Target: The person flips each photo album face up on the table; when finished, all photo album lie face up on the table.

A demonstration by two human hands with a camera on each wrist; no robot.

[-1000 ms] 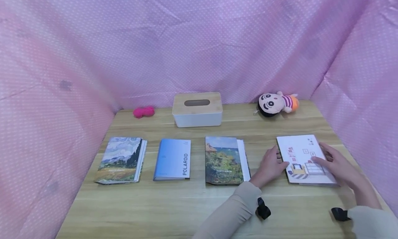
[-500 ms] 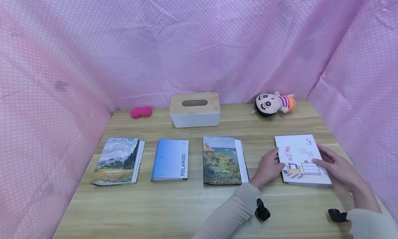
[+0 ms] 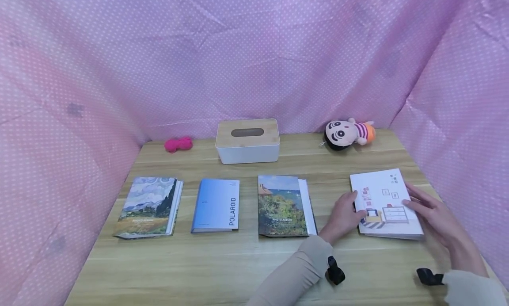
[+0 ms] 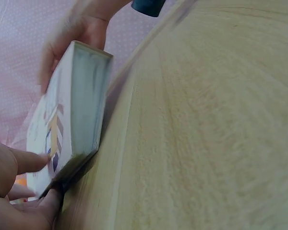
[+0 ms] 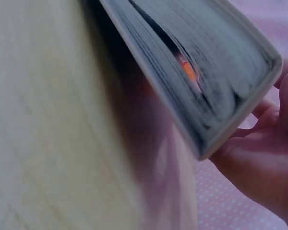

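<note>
A thick white album (image 3: 391, 208), its cover printed with a small furniture drawing, is at the right of the table. My left hand (image 3: 343, 215) pinches its left edge, thumb on the cover and fingers below, as the left wrist view shows. My right hand (image 3: 435, 217) holds the opposite edge, thumb on the cover and fingers around the spine side. In the right wrist view the page ends (image 5: 197, 52) face the camera, and a gap shows between the album's underside and the wood. Part of the right fingers is hidden behind the album.
Left of my hands lie a garden-picture photo album (image 3: 282, 208), a blue Polaroid album (image 3: 216, 204) and a landscape photo album (image 3: 147, 206). Behind them are a tissue box (image 3: 248, 151), a pink object (image 3: 178, 144) and a plush doll (image 3: 346, 134). Pink dotted cloth (image 3: 254, 54) surrounds the table (image 3: 179, 270).
The white album has tilted up slightly, with its right side raised, between both hands. The whole scene has shifted slightly left in view. The other albums stay in place.
</note>
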